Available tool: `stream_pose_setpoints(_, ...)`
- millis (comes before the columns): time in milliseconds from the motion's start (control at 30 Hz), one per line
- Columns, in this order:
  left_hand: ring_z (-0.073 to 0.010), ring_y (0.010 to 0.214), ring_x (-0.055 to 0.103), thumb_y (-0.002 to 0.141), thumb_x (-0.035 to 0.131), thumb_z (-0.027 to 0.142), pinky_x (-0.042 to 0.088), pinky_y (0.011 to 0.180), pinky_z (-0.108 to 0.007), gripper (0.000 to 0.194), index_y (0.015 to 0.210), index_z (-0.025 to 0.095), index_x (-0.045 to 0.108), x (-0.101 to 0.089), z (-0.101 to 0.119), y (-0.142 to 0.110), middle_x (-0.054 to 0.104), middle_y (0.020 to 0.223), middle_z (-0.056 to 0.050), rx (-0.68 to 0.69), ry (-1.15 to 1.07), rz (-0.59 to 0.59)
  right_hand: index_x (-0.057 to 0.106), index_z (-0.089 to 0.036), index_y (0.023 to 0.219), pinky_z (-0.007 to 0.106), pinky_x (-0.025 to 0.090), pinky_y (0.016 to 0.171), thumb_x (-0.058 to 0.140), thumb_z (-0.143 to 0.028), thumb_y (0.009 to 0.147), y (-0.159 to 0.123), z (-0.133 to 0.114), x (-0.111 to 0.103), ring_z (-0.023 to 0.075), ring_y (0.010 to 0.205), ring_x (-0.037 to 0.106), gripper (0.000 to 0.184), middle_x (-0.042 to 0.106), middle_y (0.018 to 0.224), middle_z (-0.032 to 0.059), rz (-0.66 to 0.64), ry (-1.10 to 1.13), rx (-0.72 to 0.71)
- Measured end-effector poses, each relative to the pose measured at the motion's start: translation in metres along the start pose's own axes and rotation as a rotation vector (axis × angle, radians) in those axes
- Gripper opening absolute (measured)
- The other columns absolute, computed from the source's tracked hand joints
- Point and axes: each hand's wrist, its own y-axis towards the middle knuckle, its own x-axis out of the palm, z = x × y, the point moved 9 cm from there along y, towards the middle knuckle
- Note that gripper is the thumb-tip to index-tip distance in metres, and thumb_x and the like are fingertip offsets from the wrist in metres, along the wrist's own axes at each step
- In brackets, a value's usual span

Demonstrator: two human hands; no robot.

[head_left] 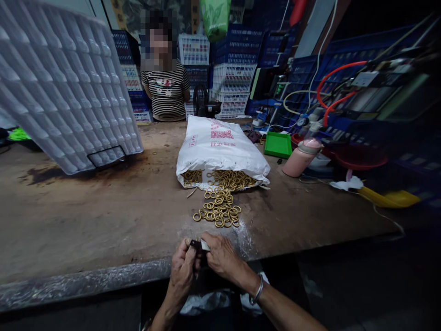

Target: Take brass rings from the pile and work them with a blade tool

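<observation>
Both of my hands meet at the near edge of the worn table point(103, 216). My left hand point(182, 271) and my right hand point(220, 257) are closed together on a small dark part with a pale end point(200, 246). A bracelet circles my right wrist. Just beyond my hands lies a pile of brass rings point(218, 207), spilling from the open mouth of a white sack point(220, 147) that lies on its side.
A white moulded tray point(65, 87) leans at the left. A person in a striped shirt point(167, 92) stands across the table. To the right are a green tray point(277, 145), a pink bottle point(301, 158), a yellow scoop point(389, 198), hoses and stacked crates.
</observation>
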Motion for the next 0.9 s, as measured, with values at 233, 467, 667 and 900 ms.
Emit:
stream_pose_setpoints(233, -0.0023, 0.033, 0.029, 0.063, 0.058, 0.057, 0.020, 0.033, -0.014, 0.041, 0.064, 0.018, 0.045, -0.003, 0.005, -0.010, 0.043, 0.044, 0.008, 0.043, 0.109, 0.024, 0.053, -0.018, 0.090, 0.025, 0.024, 0.053, 0.041, -0.012, 0.068, 0.006, 0.005, 0.001, 0.0143, 0.065, 0.055, 0.026, 0.063, 0.074, 0.0035, -0.026, -0.062, 0.038)
stream_pose_setpoints(467, -0.0029, 0.035, 0.033, 0.066, 0.061, 0.050, 0.026, 0.036, -0.016, 0.035, 0.061, 0.017, 0.050, 0.002, 0.010, -0.034, 0.049, 0.049, 0.005, -0.033, -0.027, -0.032, 0.053, -0.018, 0.088, 0.025, 0.023, 0.053, 0.041, -0.013, 0.070, 0.021, 0.015, -0.015, 0.0141, 0.064, 0.055, 0.022, 0.063, 0.074, 0.0034, 0.066, -0.157, 0.089)
stream_pose_setpoints(667, -0.0039, 0.044, 0.041, 0.068, 0.063, 0.041, 0.027, 0.038, -0.016, 0.027, 0.074, 0.016, 0.055, -0.009, 0.003, -0.025, 0.059, 0.067, 0.000, -0.157, -0.237, -0.033, 0.048, -0.018, 0.106, 0.024, 0.030, 0.064, 0.042, -0.010, 0.070, 0.041, 0.021, -0.032, 0.0161, 0.078, 0.055, 0.038, 0.062, 0.090, 0.0054, 0.243, -0.155, 0.121)
stream_pose_setpoints(900, -0.0078, 0.038, 0.042, 0.058, 0.066, 0.039, 0.023, 0.032, -0.018, 0.036, 0.087, 0.021, 0.055, -0.012, -0.012, -0.013, 0.057, 0.061, 0.002, -0.153, -0.353, -0.065, 0.054, -0.019, 0.103, 0.026, 0.035, 0.065, 0.040, -0.011, 0.075, 0.067, 0.029, -0.014, 0.0202, 0.079, 0.059, 0.032, 0.065, 0.089, 0.0094, 0.052, -0.272, 0.117)
